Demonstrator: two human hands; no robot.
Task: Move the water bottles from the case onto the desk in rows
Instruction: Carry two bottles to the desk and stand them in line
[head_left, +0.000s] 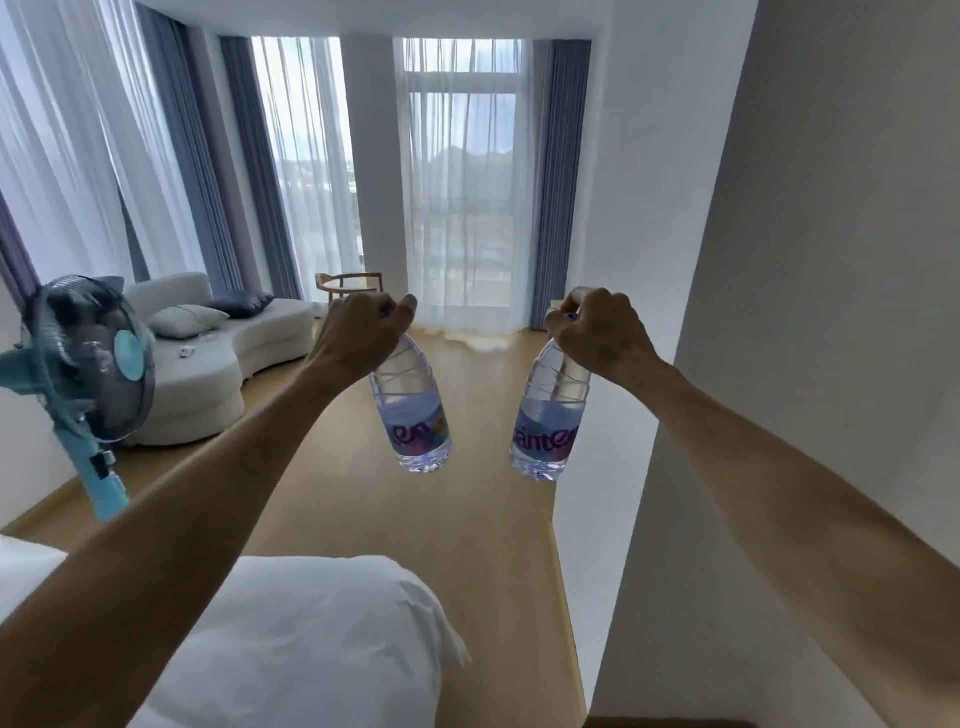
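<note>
Presently the carrying step is in hand: the left hand (363, 332) grips one bottle (413, 415) by its neck, the right hand (597, 332) another bottle (548, 421), both hanging over the wooden floor (467, 519). Neither case nor desk is visible; the next move calls for reaching the desk. Sofa (208, 358) far left, fan (88, 374) left, white bedding (291, 644) near.

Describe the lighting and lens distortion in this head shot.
Head view: daylight through the sheer curtains backlights the room; wide-angle lens bows the wall and tilts the fan at the edge; both bottles stay sharp, labels readable.
</note>
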